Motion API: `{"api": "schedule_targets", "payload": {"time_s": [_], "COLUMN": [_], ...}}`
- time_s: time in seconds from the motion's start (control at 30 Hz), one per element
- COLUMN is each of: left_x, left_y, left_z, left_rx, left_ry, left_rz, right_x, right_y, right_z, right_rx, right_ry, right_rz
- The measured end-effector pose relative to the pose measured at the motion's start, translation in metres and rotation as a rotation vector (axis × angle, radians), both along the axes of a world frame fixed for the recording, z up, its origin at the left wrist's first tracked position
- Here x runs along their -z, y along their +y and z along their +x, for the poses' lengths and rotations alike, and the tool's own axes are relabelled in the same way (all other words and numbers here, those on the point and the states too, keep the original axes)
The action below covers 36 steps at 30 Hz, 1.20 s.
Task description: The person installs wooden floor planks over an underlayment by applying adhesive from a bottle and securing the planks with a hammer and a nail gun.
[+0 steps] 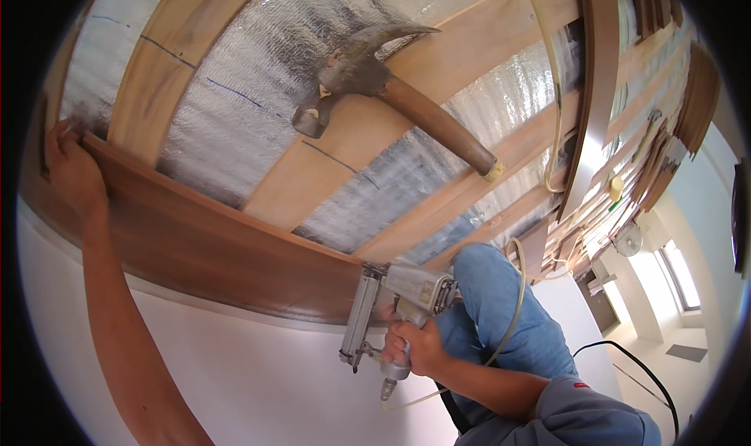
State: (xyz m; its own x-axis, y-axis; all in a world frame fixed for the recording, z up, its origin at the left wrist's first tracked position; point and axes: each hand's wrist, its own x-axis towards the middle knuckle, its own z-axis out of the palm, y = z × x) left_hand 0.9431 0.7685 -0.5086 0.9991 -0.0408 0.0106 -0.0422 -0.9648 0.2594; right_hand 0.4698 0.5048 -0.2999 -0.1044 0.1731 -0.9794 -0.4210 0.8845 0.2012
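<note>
My right hand (pixel 415 346) is wrapped round the handle of a silver pneumatic nail gun (pixel 418 283), whose nose lies against a long brown wooden board (pixel 227 250). A thin air hose (pixel 518 305) is joined to the gun's handle. Off to the far left, my left hand (pixel 77 172) grips the upper edge of that board near its left end; some fingertips are hard to make out. Between and beyond my hands, a claw hammer (pixel 438 121) with a wooden handle lies across pale wooden battens (pixel 313 160) over silver foil sheeting (pixel 235 86).
My bent knee in blue jeans (pixel 501 289) is right beside the nail gun. A white wall surface (pixel 258 368) runs below the board. At the right lie brown planks (pixel 587 133), stacked boards (pixel 696 102) and a fan (pixel 628 240). Dark pencil lines cross the battens.
</note>
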Motion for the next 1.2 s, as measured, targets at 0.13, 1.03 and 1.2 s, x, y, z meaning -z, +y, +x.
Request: {"api": "schedule_targets", "payload": {"time_s": [0.13, 1.03, 1.2], "left_x": [0.006, -0.005, -0.024], "left_y": [0.010, 0.026, 0.015], "left_z": [0.006, 0.012, 0.008], "left_rx": [-0.010, 0.169, 0.339], "left_ry": [0.006, -0.078, -0.248], "left_rz": [-0.010, 0.322, 0.568], "right_x": [0.001, -0.002, -0.011], "right_y": [-0.001, -0.047, -0.103], "right_z": [-0.002, -0.049, -0.040], "right_rx": [0.008, -0.037, -0.162], "right_ry": [0.049, 0.079, -0.029], "right_rz": [0.001, 0.024, -0.143]}}
